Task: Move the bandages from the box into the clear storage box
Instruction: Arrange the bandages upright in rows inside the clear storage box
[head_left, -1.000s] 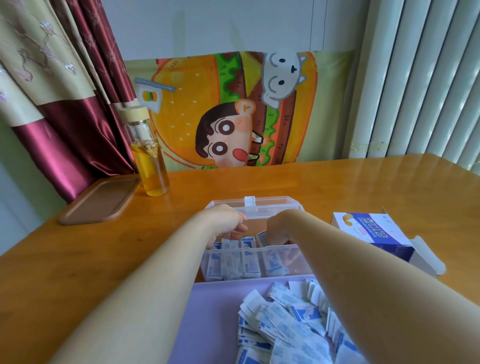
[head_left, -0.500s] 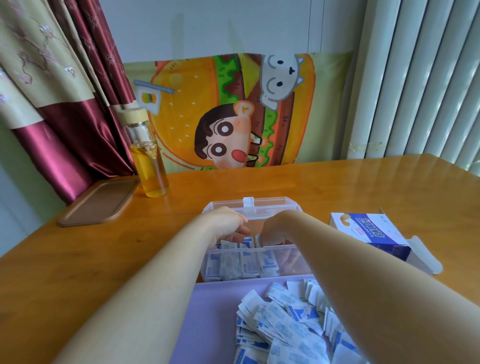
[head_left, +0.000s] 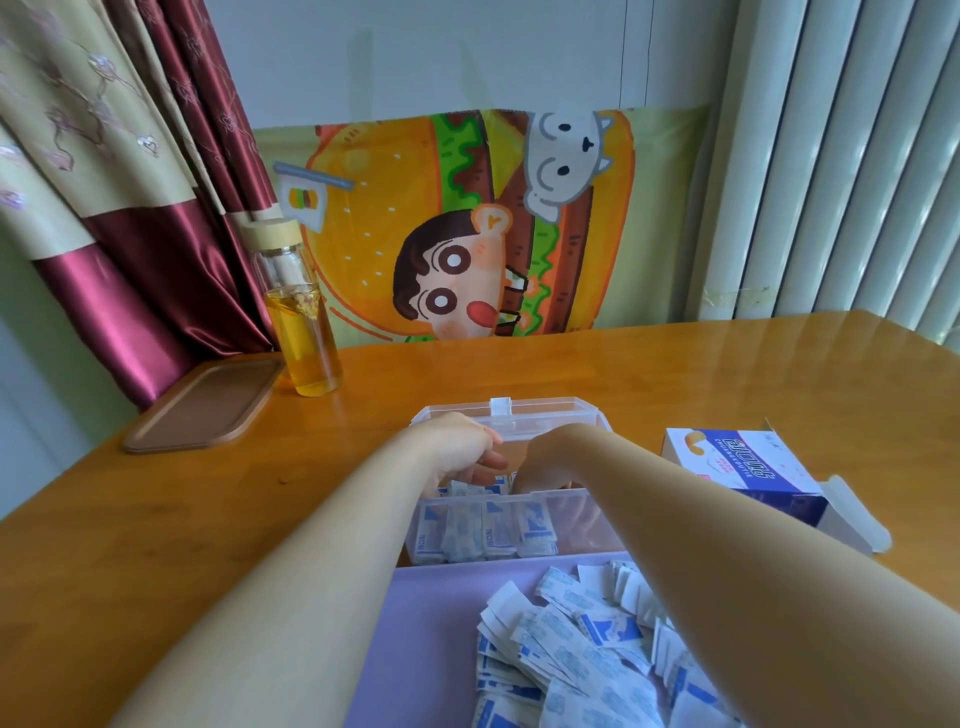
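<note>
The counter (head_left: 156, 519) carries everything. A purple mat (head_left: 431, 623) lies nearest you. The clear box (head_left: 582, 525) stands open just past the mat's far edge, lid tipped back. The carton (head_left: 743, 467) lies to the right, flap open.

A loose pile of bandages (head_left: 582, 649) covers the mat's right half. A row (head_left: 483, 530) of them stands upright against the clear box's near wall, filling its left part.

Your left hand (head_left: 462, 452) and right hand (head_left: 540, 462) both reach into the clear box above that row. The left fingers (head_left: 491, 461) bend down towards the row; the right ones are hidden behind your wrist. I cannot tell whether either hand holds a bandage.

For this step, steady the row with your left hand. Slide new bandages in upright on its right, where room seems left. Keep your right forearm off the pile.
</note>
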